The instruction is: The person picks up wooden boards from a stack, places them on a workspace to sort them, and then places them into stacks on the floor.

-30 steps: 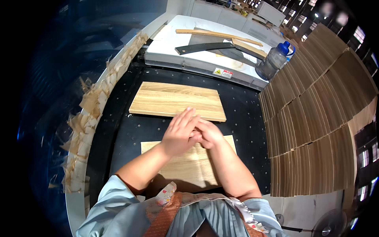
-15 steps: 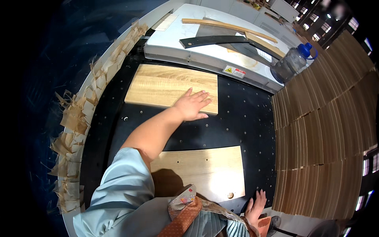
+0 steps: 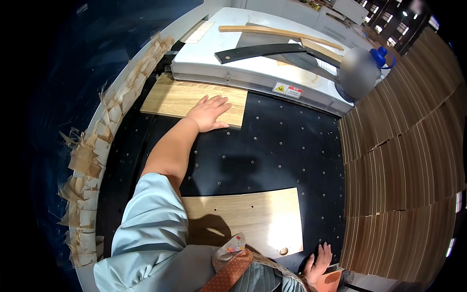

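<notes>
My left hand [image 3: 208, 115] lies flat on the right part of a light wood-grain board [image 3: 170, 99], fingers spread. That board rests on the black table [image 3: 272, 146] with its far edge against the white machine housing. Closer to my body lies a second light wood board [image 3: 262, 219], with two small dark holes and a larger round hole near its right corner; my clothes and arm cover part of it. My right hand [image 3: 318, 263] is at the table's near right edge beside this board, fingers stretched out and holding nothing.
The white machine top [image 3: 194, 56] bears wood strips, a dark curved bar [image 3: 258, 51] and a blue-lidded bottle [image 3: 379, 57]. Tall stacks of brown sheets [image 3: 404, 146] line the right side. Torn brown tape [image 3: 87, 158] fringes the left edge. Small studs dot the black table.
The far board has moved left and away, up to the machine housing, with my left hand flat on it. My right hand stays near the table's edge.
</notes>
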{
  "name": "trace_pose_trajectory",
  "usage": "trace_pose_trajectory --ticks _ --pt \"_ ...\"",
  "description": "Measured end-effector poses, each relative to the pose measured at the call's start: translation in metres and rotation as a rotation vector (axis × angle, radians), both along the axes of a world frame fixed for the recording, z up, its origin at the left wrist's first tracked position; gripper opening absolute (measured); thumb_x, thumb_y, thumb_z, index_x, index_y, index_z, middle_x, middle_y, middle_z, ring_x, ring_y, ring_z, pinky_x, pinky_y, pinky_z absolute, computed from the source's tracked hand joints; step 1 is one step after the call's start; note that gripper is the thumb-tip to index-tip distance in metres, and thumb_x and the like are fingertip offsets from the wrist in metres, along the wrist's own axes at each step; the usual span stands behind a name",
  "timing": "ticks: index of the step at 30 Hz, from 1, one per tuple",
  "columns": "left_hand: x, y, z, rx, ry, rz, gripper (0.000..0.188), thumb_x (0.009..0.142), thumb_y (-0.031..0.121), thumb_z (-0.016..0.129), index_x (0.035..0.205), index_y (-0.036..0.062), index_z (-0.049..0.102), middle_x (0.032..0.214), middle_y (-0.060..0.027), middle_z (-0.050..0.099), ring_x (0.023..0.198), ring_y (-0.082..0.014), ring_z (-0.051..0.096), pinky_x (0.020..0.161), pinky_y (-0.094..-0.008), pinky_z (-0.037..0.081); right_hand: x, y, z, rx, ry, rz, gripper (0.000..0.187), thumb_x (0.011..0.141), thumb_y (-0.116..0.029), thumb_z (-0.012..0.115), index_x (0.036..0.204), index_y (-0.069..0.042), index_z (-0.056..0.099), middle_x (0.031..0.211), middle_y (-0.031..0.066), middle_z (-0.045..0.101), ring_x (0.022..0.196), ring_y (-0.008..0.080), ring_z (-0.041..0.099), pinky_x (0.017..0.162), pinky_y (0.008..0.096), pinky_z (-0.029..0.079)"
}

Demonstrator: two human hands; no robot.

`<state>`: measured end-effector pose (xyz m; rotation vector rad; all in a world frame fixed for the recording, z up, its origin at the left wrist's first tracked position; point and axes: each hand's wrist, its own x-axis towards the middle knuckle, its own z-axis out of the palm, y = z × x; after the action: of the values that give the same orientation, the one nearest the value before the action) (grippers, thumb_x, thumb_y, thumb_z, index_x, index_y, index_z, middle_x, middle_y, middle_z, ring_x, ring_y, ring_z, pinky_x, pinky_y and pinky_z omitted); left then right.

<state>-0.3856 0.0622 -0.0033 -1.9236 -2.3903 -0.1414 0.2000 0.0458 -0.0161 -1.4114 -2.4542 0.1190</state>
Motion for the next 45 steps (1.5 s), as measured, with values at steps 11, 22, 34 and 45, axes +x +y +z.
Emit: trace_pose_trajectory --ticks 11,22,34,45 --pt "0.002 0.003 0.004 0.015 -0.013 0.005 0.069 0.083 0.051 0.058 0.139 0.0165 0.037 0.146 -0.0079 0.031 0.137 -0.0261 0.025 0.112 -0.0476 0.019 0.003 -0.001 -0.002 -0.042 -0.013 -0.009 0.045 0.091 -0.030 0.041 0.118 0.004 0.053 0.128 0.0211 0.049 0.125 0.0400 0.040 0.106 0.0520 0.023" --pt "-0.002 0.001 -0.005 0.059 0.021 -0.011 0.068 0.082 0.054 0.057 0.137 0.0179 0.040 0.145 -0.0070 0.034 0.137 -0.0244 0.026 0.111 -0.0479 0.021 0.008 0.002 -0.009 0.016 0.068 -0.030 0.042 0.080 -0.025 0.051 0.112 0.001 0.059 0.125 0.0198 0.052 0.122 0.0402 0.043 0.104 0.0518 0.028" --pt "0.067 -0.009 -0.002 -0.129 0.071 0.390 0.062 0.090 0.044 0.048 0.143 0.0173 0.028 0.149 -0.0091 0.025 0.139 -0.0271 0.020 0.106 -0.0640 0.019 0.001 -0.003 -0.008 0.102 0.228 -0.057 0.038 0.073 -0.018 0.056 0.108 -0.004 0.062 0.121 0.0137 0.057 0.120 0.0340 0.047 0.103 0.0500 0.031" --pt "0.219 -0.155 0.003 -0.010 -0.209 0.089 0.060 0.088 0.040 0.054 0.133 0.0024 0.042 0.139 -0.0211 0.040 0.132 -0.0347 0.034 0.107 -0.0490 0.027 0.013 -0.001 -0.017 0.079 0.532 -0.013 0.026 0.075 -0.016 0.062 0.099 -0.005 0.065 0.109 0.0118 0.063 0.105 0.0302 0.057 0.099 0.0475 0.035"
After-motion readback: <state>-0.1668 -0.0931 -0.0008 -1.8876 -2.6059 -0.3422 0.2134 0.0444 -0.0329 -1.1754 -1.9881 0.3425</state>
